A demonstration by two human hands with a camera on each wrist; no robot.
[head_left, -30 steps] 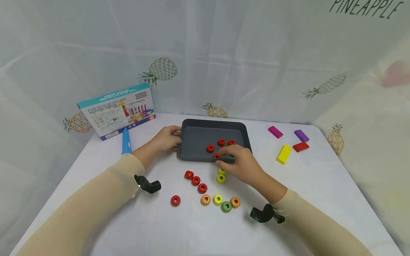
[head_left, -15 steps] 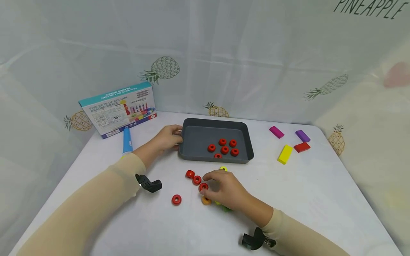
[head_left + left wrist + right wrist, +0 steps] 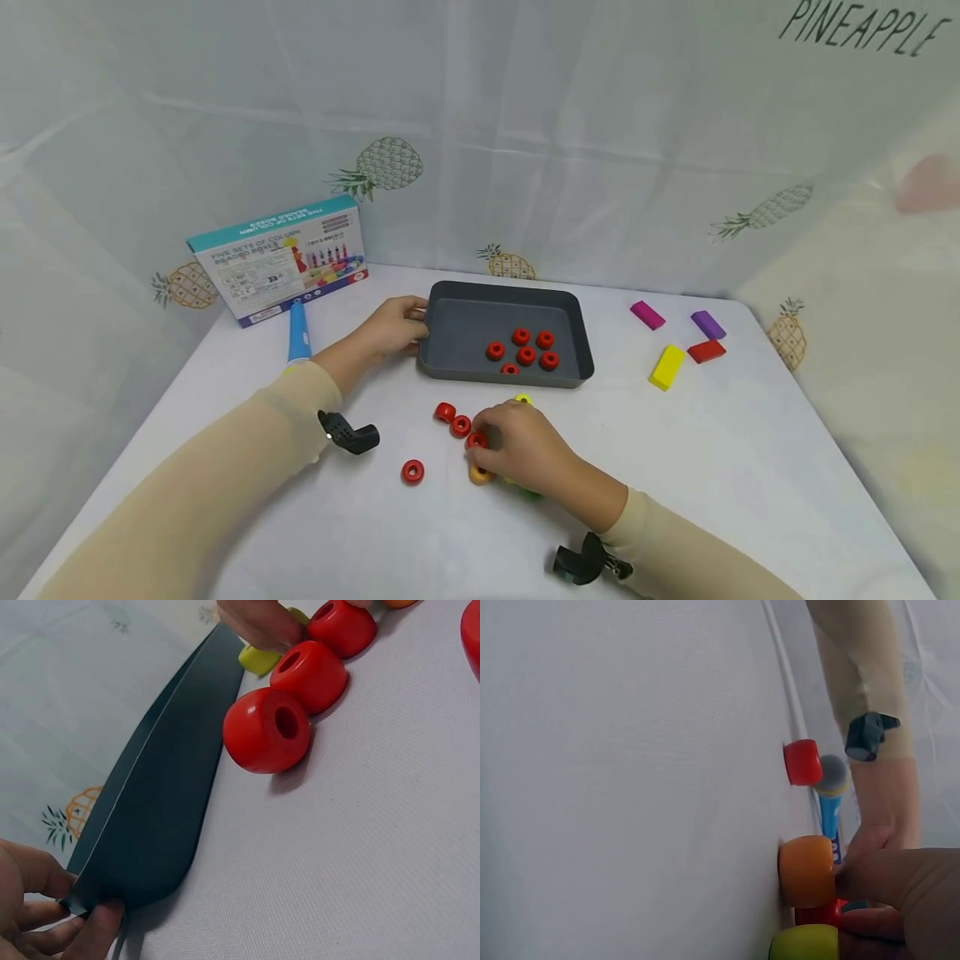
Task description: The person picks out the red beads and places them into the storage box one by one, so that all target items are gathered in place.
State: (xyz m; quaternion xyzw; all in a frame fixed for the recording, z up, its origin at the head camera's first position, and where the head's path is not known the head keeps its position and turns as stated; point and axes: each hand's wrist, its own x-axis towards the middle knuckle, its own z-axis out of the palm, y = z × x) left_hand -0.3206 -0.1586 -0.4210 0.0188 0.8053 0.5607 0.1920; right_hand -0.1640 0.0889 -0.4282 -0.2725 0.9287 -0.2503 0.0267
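My left hand [image 3: 405, 323] grips the left rim of a dark grey tray [image 3: 457, 321]; in the left wrist view its fingers [image 3: 45, 900] curl round the tray's corner [image 3: 150, 817]. Several red beads [image 3: 525, 350] lie in the tray. My right hand [image 3: 486, 440] is low on the table in front of it, fingertips pinching a red bead [image 3: 474, 438] at the end of a short row of red beads [image 3: 460, 425]. An orange bead [image 3: 477, 476], a green bead [image 3: 532, 494] and a yellow-green bead [image 3: 804, 943] lie partly under that hand. A lone red bead [image 3: 412, 472] sits to the left.
A toy box [image 3: 281, 258] stands at the back left with a blue pen [image 3: 297, 333] before it. Magenta [image 3: 647, 314], purple [image 3: 707, 324], red [image 3: 706, 351] and yellow blocks [image 3: 667, 367] lie at the right. A pineapple-print curtain surrounds the white table.
My right hand drew back from the tray's front edge to the beads on the table and settled on the red bead. The left hand stayed on the tray.
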